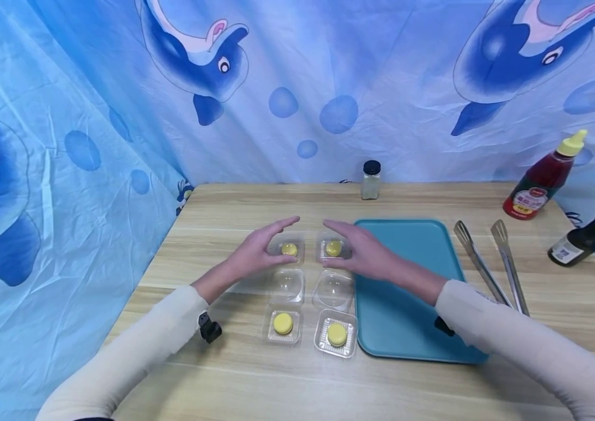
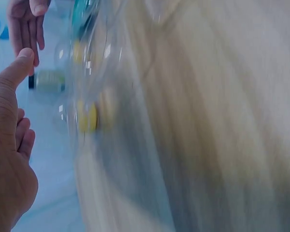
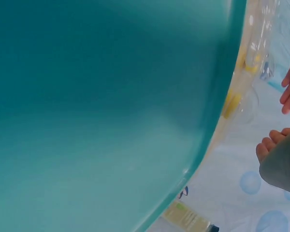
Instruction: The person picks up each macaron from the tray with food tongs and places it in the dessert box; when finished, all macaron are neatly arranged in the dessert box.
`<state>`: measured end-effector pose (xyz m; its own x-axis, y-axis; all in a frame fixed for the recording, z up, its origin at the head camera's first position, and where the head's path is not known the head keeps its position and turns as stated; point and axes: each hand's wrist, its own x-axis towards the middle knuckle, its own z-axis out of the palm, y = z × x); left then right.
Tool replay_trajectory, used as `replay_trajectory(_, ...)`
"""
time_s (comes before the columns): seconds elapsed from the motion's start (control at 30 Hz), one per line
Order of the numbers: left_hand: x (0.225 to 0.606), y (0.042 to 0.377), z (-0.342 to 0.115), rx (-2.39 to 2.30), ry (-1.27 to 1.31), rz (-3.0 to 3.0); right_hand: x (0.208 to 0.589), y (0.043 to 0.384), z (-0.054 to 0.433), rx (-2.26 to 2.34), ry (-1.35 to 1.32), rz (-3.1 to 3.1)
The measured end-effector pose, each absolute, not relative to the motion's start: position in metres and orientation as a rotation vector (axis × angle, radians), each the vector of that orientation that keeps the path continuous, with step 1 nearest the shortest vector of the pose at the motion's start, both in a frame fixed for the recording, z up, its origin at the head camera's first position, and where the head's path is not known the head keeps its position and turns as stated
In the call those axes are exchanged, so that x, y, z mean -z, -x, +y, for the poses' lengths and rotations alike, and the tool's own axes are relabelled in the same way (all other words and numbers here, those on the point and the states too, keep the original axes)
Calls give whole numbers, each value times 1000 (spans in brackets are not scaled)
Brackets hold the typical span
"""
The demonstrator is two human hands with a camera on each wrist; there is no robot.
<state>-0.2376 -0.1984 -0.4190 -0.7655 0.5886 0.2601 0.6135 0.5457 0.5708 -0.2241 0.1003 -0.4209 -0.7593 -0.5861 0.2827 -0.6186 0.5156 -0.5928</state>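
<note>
Both hands hover with nothing in them, palms facing each other. My left hand (image 1: 262, 250) is at the left of the far-left clear plastic box (image 1: 300, 257), which has a yellow macaron (image 1: 289, 249) inside. Beside the far-right box (image 1: 324, 256) is my right hand (image 1: 362, 252), its wrist over the blue tray's left edge; a second yellow macaron (image 1: 334, 248) sits in that box. Nearer me, two boxes stand open with lids (image 1: 287, 285) folded back, each holding a yellow macaron (image 1: 336, 334). The left wrist view shows the left thumb and fingers (image 2: 24, 137) extended.
A blue tray (image 1: 408, 327) lies right of the boxes, with metal tongs (image 1: 512, 266) beyond its right side. A red sauce bottle (image 1: 534, 184) and a dark bottle (image 1: 584, 240) stand at the right. A black-capped jar (image 1: 370, 181) is at the table's back edge, before a blue curtain (image 1: 308, 70).
</note>
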Motion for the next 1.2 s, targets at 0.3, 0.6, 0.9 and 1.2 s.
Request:
replay_trajectory(0.3, 424, 213, -176, 981, 1232, -2686, 429, 192, 121, -1063, -1053, -2639)
replay_trajectory(0.6, 430, 191, -162, 907, 1318, -2751, 443, 166, 127, -1051, -1030, -2674)
replay_trajectory(0.9, 434, 183, -157, 692, 1328, -2796, 452, 150, 122, -989, -982, -2776)
replay_trajectory(1.2, 440, 184, -152, 561, 1396, -2793, 455, 146, 117, -997, -934, -2808)
